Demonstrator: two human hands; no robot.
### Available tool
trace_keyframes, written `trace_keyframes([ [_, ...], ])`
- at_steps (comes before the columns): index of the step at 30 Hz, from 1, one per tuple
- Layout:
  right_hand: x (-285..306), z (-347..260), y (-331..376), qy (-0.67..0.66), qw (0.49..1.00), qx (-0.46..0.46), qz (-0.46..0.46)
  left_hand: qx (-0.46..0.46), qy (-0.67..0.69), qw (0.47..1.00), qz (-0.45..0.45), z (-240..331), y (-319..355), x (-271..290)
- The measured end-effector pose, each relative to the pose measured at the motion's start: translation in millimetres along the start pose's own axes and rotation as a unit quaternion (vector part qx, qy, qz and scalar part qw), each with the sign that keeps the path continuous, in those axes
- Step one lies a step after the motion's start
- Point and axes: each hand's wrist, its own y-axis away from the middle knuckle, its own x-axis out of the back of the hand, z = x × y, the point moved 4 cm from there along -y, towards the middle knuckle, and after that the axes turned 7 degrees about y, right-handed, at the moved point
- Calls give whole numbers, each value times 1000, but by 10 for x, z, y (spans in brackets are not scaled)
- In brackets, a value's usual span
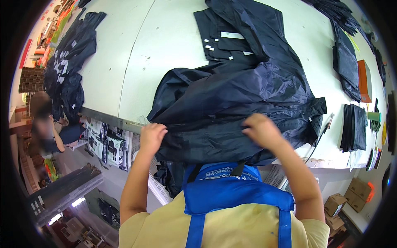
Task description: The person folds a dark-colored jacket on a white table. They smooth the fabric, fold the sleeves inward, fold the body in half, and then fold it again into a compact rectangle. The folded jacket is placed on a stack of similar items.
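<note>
A dark, shiny thin-fabric garment (231,95) lies spread and wrinkled on the white table (165,37), its near part hanging toward my apron. At its near left edge, my left hand (154,135) is closed, with fingers pinching the fabric. My right hand (262,130) rests over the near middle of the garment, its fingers curled toward the cloth. Motion smears it, so its grip is unclear. A gathered end, like a cuff (318,106), sticks out on the right. Beyond the garment, dark folded pieces (223,43) with small white labels are partly covered by it.
More dark garments (68,66) with white tags lie at the far left, near another person (49,128). On the right are a slim tool (329,121) on a dark cord, a folded dark stack (354,127) and an orange box (364,80). Packaged goods (108,142) sit below the table edge.
</note>
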Motion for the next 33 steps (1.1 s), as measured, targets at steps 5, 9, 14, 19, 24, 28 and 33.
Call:
trace_keyframes([
  [5,-538,-707,-780,37,998,-16,44,40,174,977,117,-596,7,-8],
  [9,-733,-498,-893,-58,995,-76,-17,141,321,937,-11,-596,-77,76],
  [14,-708,-409,-962,-113,986,-96,-72,-61,162,985,-21,-623,-90,142],
  [19,-730,-373,-1027,-93,983,-129,-94,67,289,939,-175,-624,-138,171],
  [24,-683,-391,-1108,-90,979,-141,-119,42,294,944,-146,-608,-131,151],
  [28,-678,-391,-1152,-76,976,-159,-130,41,288,952,-99,-582,-150,185],
  [33,-691,-369,-1129,-92,974,-166,-123,60,292,941,-159,-504,-118,258],
])
